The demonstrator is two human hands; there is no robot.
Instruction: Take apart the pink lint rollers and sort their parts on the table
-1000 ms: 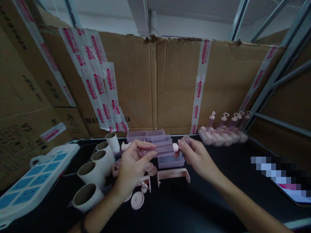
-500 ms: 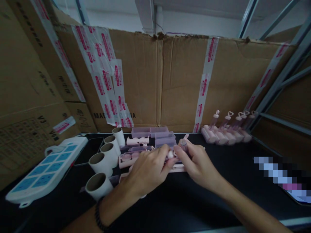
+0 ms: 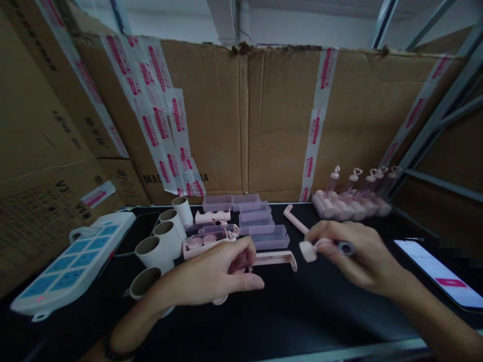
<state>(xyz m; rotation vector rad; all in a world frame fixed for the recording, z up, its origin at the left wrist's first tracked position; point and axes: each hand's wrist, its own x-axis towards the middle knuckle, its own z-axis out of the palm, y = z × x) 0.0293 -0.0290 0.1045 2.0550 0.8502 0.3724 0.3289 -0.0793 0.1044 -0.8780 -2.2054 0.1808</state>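
Note:
My right hand is closed on a small pale-pink piece with a squarish end, and a dark-ended tube sticks out between its fingers. My left hand hovers over the pink parts, thumb stretched away from its curled fingers, and I see nothing held in it. Just beyond it lies a long pink strip with a bent end. A similar pink strip reaches toward my right fingers. Translucent purple trays sit behind my left hand, beside a pink case with round compartments.
White cylindrical tubes stand in a row at left, next to a white power strip with blue sockets. Pink cases with upright clear tubes are grouped at back right. A lit phone lies at right. Cardboard walls the back.
My hands have parted. The right moved right with the tube and pink piece; the left moved slightly left and its thumb opened away. The trays and strips between them now show.

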